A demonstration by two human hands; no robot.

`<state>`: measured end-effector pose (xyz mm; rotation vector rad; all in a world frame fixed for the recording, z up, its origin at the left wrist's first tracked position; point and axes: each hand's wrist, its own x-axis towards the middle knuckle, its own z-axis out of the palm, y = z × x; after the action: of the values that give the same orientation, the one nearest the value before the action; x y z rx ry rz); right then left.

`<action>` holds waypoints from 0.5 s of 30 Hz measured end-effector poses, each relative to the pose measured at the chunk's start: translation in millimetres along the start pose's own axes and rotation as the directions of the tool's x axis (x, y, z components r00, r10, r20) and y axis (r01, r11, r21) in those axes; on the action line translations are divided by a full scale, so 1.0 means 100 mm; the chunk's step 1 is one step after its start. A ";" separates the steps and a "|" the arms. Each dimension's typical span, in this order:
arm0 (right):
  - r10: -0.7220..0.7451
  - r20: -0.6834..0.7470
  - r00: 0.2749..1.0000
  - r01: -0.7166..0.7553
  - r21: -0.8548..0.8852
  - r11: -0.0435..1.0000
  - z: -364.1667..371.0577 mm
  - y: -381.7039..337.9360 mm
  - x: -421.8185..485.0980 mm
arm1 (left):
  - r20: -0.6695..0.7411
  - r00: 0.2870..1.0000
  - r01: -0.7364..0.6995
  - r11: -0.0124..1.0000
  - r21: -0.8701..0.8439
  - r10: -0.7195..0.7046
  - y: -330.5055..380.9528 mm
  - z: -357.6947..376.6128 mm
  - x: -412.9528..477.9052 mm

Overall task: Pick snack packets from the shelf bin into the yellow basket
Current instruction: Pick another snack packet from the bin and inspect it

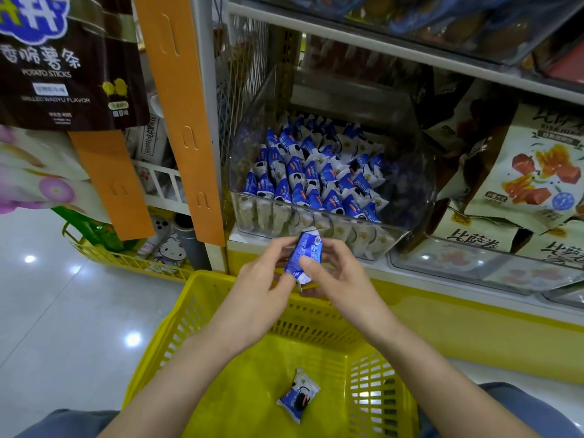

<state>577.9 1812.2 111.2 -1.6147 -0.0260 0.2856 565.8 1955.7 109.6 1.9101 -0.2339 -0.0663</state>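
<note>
— Where is the snack packet (304,252) at this moment?

— It is between both hands, above the far rim of the yellow basket (177,314) and just in front of the shelf bin (410,197). The left hand (259,282) pinches its left edge with curled fingers. The right hand (338,279) grips it from the other side, with the thumb lying on the front face.

— How does it stand?

— Almost upright, a little tilted, with one crimped end up and the other down.

— And the material?

— It is a small pillow-shaped wrapper of glossy film, blue and white, slightly wrinkled. A second packet (298,395) of the same kind lies flat on the basket floor, well apart from the hands.

— What about the basket and the bin?

— The basket is hard plastic with slotted walls and a smooth floor. The bin is clear plastic with rounded corners; inside, many packets (316,175) stand in tight rows. Just beside it, to the right, lean large cream and brown pouches (531,172) with printed fronts.
</note>
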 end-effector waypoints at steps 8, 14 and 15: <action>-0.310 -0.063 0.949 0.211 -0.604 0.768 0.08 0.04 -0.06 | -0.139 0.986 0.066 0.985 -0.158 -0.088 0.01 0.07 0.03; -0.213 -0.070 0.974 0.175 -0.356 0.918 -0.01 -0.03 0.03 | -0.116 0.986 0.093 0.965 -0.244 -0.124 -0.03 0.03 0.10; -0.216 -0.077 0.973 0.183 -0.310 0.933 -0.03 -0.05 0.04 | -0.098 0.989 0.081 0.970 -0.231 -0.106 -0.03 0.02 0.10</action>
<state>583.1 1810.7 115.3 -1.9131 -0.1561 0.0337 576.1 1952.8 107.1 1.6907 -0.0581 -0.0485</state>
